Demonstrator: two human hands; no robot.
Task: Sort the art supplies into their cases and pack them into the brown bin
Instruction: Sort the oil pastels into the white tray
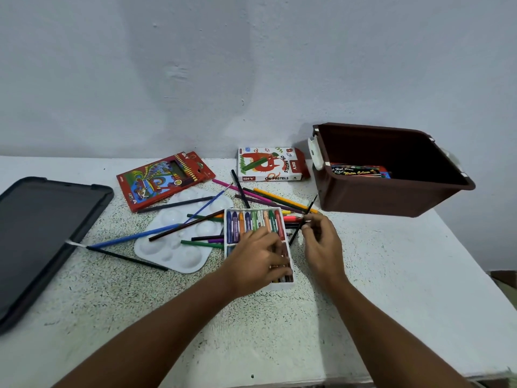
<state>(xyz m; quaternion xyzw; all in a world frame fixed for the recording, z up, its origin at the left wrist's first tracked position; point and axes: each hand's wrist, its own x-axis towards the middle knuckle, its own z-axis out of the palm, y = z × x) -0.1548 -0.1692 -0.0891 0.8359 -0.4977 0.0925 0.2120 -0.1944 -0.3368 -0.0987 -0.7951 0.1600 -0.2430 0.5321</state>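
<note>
I see my left hand (258, 257) lying on the white pastel tray (256, 236), fingers curled over the lower crayons. My right hand (321, 242) pinches a thin dark brush (307, 212) just beside the tray. The oil pastel box (270, 164) sits behind; the brown bin (391, 197) stands on the tabletop (391, 289) at right, a watercolour pack (356, 170) inside.
</note>
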